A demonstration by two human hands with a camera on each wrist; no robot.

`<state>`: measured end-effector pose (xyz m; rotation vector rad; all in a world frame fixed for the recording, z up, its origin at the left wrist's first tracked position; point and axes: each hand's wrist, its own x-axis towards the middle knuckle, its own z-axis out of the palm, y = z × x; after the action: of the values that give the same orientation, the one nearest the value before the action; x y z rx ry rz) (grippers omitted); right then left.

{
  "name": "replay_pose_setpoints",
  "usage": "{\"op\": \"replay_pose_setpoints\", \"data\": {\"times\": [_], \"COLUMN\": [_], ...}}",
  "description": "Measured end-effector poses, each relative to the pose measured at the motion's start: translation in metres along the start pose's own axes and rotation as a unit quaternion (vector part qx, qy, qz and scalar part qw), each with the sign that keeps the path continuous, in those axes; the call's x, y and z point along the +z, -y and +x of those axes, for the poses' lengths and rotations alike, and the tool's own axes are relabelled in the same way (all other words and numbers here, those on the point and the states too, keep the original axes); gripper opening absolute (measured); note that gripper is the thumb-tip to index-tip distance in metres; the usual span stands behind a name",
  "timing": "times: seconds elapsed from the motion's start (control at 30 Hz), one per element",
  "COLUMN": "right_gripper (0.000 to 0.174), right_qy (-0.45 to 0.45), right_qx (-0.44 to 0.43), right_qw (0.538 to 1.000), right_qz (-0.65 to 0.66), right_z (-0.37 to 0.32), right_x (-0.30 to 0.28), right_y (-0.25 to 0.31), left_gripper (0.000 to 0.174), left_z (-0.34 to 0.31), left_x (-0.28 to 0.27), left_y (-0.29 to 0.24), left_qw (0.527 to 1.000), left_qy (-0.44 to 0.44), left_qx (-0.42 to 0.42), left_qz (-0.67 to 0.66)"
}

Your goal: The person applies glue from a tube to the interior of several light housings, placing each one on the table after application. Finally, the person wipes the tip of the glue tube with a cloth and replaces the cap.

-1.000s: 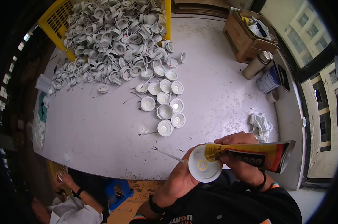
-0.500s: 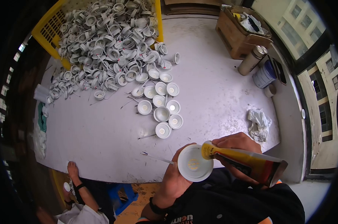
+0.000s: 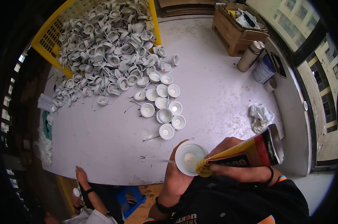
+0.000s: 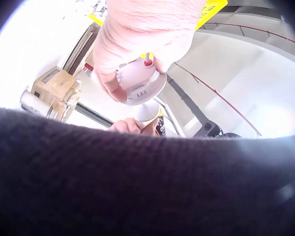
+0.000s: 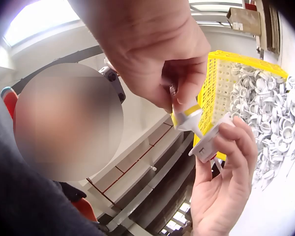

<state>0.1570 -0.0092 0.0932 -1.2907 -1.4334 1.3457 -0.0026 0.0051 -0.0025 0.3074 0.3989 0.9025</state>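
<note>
My left hand grips a round white LED lamp housing by its outside, its open face turned up toward the head camera. Yellowish LED dots ring the housing's centre, and a thin white cable with bare ends sticks out to the left. In my right hand is a yellow, red and black glue tube, tilted with its tail up. The right wrist view shows the tube's white nozzle right at the housing's rim. A red spot marks the cable's exit on the housing's back.
A yellow crate spills a large heap of white housings onto the table. Several housings stand face up nearer me. Crumpled tissue, a flask, a tin and a cardboard box line the right side. Another person's hand is at the lower left.
The tube's nozzle end has moved from the housing's upper right rim to its lower right, and its tail has swung upward. The held housing has shifted left. The other person's hands have parted.
</note>
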Motion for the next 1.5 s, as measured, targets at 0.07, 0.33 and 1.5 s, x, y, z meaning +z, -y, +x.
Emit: {"op": "replay_pose_setpoints", "data": {"times": [0.07,0.33,1.5], "right_gripper": [0.024,0.019,0.026], "right_qy": [0.011,-0.148,-0.317], "right_qx": [0.122,-0.045,0.048], "right_qw": [0.983,0.975,0.927], "right_qz": [0.135,0.160,0.193], "right_z": [0.005,0.023,0.062], "right_x": [0.002,0.017,-0.009], "right_y": [-0.005,-0.036,-0.082], "left_gripper": [0.063,0.061,0.022], "left_z": [0.002,0.008,0.098], "left_x": [0.000,-0.002,-0.257], "left_y": [0.003,0.007,-0.112], "left_qw": [1.000,0.999,0.643], "left_qy": [0.011,0.042,-0.414], "left_qx": [-0.012,-0.029,0.237], "left_qz": [-0.001,-0.014,0.599]}}
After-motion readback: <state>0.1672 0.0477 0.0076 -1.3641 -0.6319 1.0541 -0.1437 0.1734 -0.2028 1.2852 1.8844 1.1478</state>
